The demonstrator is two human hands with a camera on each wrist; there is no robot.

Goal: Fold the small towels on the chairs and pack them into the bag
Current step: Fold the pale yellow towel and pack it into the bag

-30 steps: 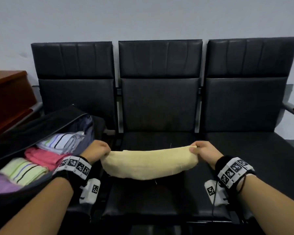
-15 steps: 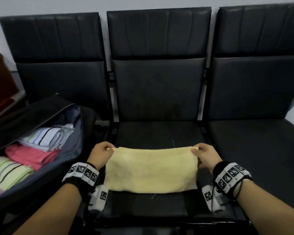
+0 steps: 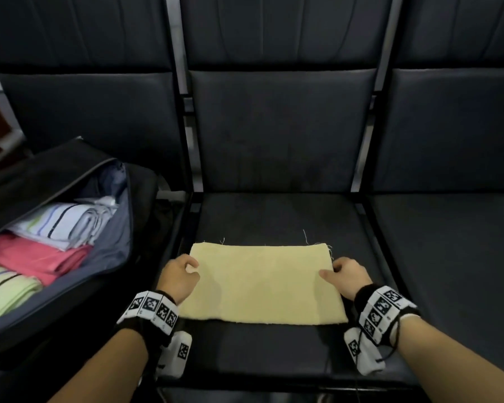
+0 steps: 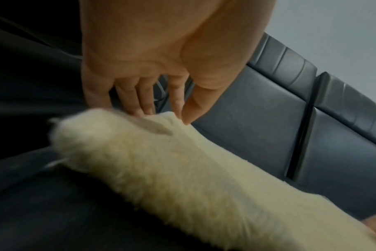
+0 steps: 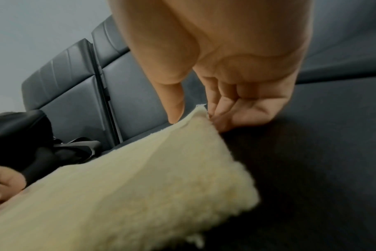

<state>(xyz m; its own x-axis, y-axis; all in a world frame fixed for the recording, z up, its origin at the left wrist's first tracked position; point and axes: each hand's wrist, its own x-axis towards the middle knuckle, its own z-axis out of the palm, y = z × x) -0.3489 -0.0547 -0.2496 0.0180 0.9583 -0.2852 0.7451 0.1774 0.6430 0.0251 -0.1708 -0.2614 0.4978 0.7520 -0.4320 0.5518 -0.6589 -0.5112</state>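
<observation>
A pale yellow towel (image 3: 262, 283) lies flat on the middle chair's seat (image 3: 274, 216), with loose threads at its far edge. My left hand (image 3: 194, 267) pinches its left edge, thumb on top. My right hand (image 3: 329, 270) pinches the right edge the same way. The left wrist view shows the fingertips of the left hand (image 4: 167, 117) meeting at the towel (image 4: 182, 169). In the right wrist view the right hand (image 5: 193, 117) has its thumb above and curled fingers under the raised towel (image 5: 140, 178) edge. The open black bag (image 3: 114, 242) sits on the left chair.
Inside the bag lie a folded white striped towel (image 3: 61, 222), a pink one (image 3: 35, 257) and a green striped one (image 3: 3, 292). The right chair's seat (image 3: 448, 257) is bare. Chair backs rise close behind the seats.
The towel hung stretched between both hands above the seat; now it lies flat on it. Both hands came down and slid from its top corners to its side edges.
</observation>
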